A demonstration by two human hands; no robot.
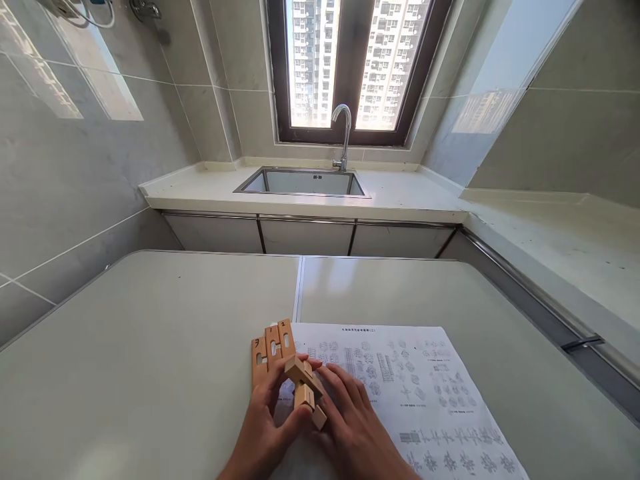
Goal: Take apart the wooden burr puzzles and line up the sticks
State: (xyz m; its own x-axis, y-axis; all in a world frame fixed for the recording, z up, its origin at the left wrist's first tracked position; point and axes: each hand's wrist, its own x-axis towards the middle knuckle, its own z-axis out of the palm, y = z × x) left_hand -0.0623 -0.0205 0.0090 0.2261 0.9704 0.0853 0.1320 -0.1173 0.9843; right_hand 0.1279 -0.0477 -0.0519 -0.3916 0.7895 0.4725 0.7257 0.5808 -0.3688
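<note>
Both my hands meet low in the head view over a white table [150, 347]. My left hand [265, 427] and my right hand [350, 420] are closed together on a small cluster of notched wooden puzzle pieces [305, 390], held just above a printed instruction sheet [425, 393]. Three more wooden bars [270, 350], marked with numbers, lie side by side flat on the table just beyond my left fingers, at the sheet's left edge.
A seam [299, 287] runs down the table's middle. Beyond the table stands a counter with a steel sink [305, 181] and curved tap [344, 133] under a window. Tiled walls close in on the left and right.
</note>
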